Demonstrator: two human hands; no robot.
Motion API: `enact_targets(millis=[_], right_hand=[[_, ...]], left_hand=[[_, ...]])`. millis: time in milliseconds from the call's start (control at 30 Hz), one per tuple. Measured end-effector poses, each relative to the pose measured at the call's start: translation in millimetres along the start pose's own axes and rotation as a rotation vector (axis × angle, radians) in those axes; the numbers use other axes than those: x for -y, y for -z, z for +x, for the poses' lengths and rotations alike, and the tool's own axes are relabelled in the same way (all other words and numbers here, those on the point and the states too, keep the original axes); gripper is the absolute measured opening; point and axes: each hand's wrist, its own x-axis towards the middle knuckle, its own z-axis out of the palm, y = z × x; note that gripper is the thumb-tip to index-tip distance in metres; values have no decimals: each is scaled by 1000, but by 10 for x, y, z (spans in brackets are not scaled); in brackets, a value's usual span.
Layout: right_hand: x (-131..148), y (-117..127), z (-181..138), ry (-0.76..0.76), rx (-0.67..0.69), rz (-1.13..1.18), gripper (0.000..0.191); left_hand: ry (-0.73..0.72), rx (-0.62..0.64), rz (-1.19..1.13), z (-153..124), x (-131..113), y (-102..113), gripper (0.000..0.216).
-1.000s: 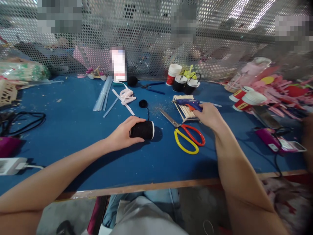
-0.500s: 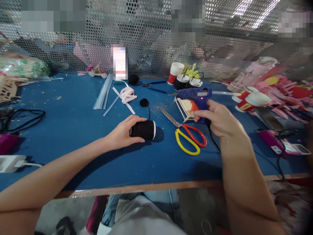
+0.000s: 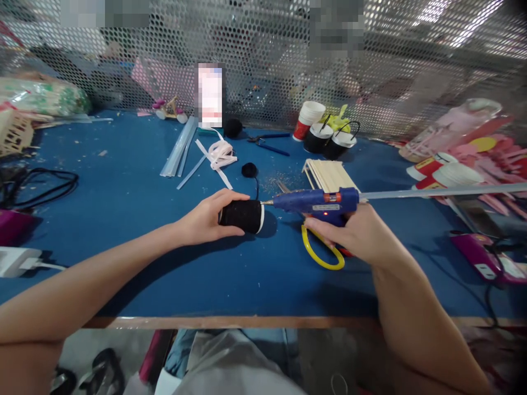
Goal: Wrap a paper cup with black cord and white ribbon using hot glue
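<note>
My left hand is closed round a small cup wrapped in black yarn, lying on its side with its white rim to the right. A black strand runs from it to a little black yarn ball. My right hand grips a blue hot glue gun, a clear glue stick poking from its back and a small red light lit. The gun's metal nozzle is at the cup's white rim; whether they touch I cannot tell. Beneath the gun, scissors are partly hidden.
Behind the gun sits a small wooden stick frame. Farther back are pliers, pale ribbon, clear glue sticks and black-wrapped cups. Paper cups and pink pieces lie right. Purple power strips stand at both sides.
My right hand has brought the glue gun left and towards me, from over the wooden frame to the cup's rim. The gun now covers part of the scissors. My left hand keeps its hold.
</note>
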Motion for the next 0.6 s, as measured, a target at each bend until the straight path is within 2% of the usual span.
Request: enact_targets(millis=[400,600], right_hand=[[57,-77,-45,289,-167,-254,19],[11,-35,-76,418,-101,-452,28]], left_hand=[[42,-1,17,15,7,10,59],[55,12,33,12,17,9,60]])
